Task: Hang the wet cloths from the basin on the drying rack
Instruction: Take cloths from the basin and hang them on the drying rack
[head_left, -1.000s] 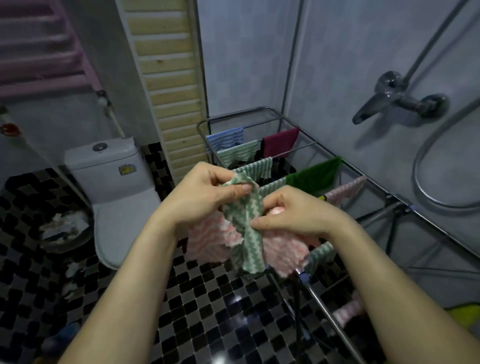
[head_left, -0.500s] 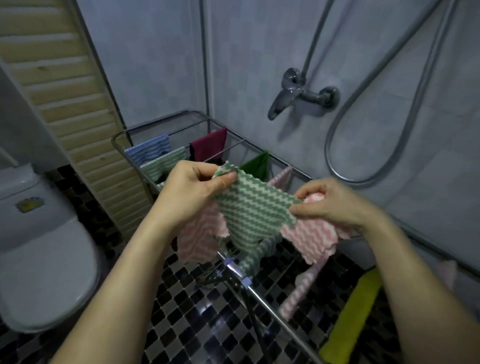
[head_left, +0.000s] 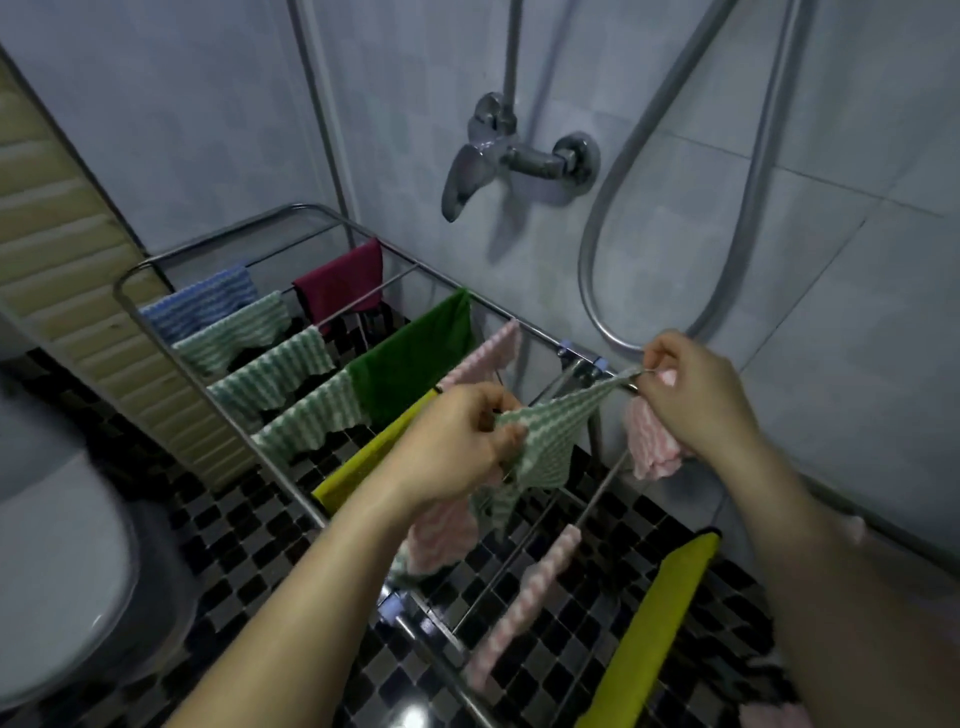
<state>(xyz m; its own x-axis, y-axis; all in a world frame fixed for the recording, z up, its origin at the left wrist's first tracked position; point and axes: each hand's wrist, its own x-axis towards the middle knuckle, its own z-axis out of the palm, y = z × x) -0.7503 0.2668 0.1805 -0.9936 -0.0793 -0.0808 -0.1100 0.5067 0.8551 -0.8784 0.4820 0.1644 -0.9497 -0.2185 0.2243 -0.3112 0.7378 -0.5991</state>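
A green-and-white zigzag cloth (head_left: 550, 431) is stretched between my two hands above the middle of the metal drying rack (head_left: 223, 410). My left hand (head_left: 457, 441) pinches its near corner and also holds a pink striped cloth (head_left: 441, 535) that hangs below. My right hand (head_left: 691, 389) pinches the far corner close to the rack's wall-side rail, with another pink striped cloth (head_left: 649, 441) bunched under its palm. The basin is out of view.
Blue, green-striped, maroon, dark green (head_left: 415, 358), yellow (head_left: 649, 623) and pink cloths hang over the rack's rods. A shower tap (head_left: 498, 150) and hose (head_left: 623, 208) are on the tiled wall behind. A white toilet (head_left: 52, 571) stands at the left on the black checkered floor.
My hands have moved apart and to the right, pulling the green zigzag cloth out flat toward the wall-side rail. The view has swung right, away from the toilet.
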